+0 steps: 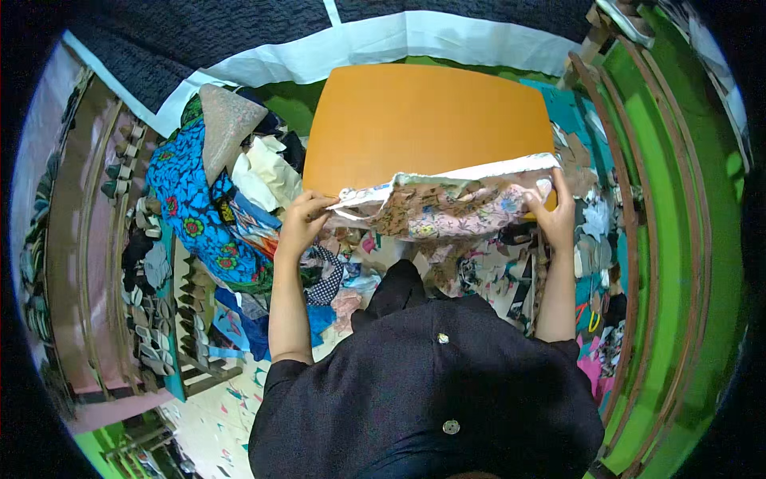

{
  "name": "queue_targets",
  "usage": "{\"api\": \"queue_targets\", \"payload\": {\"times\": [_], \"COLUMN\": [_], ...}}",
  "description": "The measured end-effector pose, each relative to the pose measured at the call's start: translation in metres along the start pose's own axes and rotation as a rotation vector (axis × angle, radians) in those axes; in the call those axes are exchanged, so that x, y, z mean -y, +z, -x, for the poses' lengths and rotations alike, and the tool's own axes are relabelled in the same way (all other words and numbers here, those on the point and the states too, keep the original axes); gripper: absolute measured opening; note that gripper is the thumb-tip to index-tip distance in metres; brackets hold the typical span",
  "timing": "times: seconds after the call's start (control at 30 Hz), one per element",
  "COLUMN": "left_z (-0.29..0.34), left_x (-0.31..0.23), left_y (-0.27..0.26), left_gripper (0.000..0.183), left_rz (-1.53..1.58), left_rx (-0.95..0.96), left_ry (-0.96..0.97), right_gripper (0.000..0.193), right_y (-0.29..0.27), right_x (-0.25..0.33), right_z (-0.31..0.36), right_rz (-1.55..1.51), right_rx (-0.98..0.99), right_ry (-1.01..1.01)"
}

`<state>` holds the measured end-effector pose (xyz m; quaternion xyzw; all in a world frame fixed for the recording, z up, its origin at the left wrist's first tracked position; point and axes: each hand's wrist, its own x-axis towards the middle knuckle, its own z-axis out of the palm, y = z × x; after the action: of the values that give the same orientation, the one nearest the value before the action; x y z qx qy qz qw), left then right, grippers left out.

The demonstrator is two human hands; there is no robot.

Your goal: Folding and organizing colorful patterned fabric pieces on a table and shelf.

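Observation:
A floral cloth piece (459, 209) in pink and brown, with a white band along its upper edge, is stretched between my hands over the near edge of an orange-yellow table (423, 112). My left hand (303, 223) pinches its left end, where a narrow white strip loops down. At the right end, my right hand (553, 209) grips the cloth between thumb and fingers. The lower part of the cloth hangs past the table edge in front of me. Whether it is a finished garment or a loose piece I cannot tell.
Left of the table lies a heap of fabric (195, 215), with blue floral and cream cloth (267, 172). Racks of shoes (152, 343) stand at the far left. Wooden rails (650, 239) run along the green right side. Scraps litter the floor (215, 431).

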<state>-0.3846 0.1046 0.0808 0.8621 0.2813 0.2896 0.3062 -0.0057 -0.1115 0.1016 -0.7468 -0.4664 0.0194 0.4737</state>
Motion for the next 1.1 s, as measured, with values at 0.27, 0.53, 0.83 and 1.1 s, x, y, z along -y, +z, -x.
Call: {"api": "queue_targets", "payload": {"times": [0.27,0.53,0.83,1.1], "left_z": [-0.067,-0.205,-0.292,-0.283], "left_x": [-0.031,0.064,0.201,0.303], "left_y": [-0.043,-0.063,0.017,0.092], "left_gripper": [0.034,0.017,0.016,0.022], "left_rz": [-0.164,0.106,0.421,0.145], "left_rx": [-0.306,0.008,0.057,-0.126], "left_ry": [-0.041,-0.229,-0.487,-0.470], "right_gripper": [0.102,0.032,0.033,0.043], "right_y": [0.027,0.030,0.082,0.198], "right_x": [0.032,0.010,-0.079,-0.176], "right_z": [-0.063,-0.196,-0.309,-0.317], "right_rz": [-0.133,0.170,0.151,0.534], "right_rx": [-0.098,0.529,0.485,0.223], "right_ry": [0.019,0.171,0.188,0.357]}}
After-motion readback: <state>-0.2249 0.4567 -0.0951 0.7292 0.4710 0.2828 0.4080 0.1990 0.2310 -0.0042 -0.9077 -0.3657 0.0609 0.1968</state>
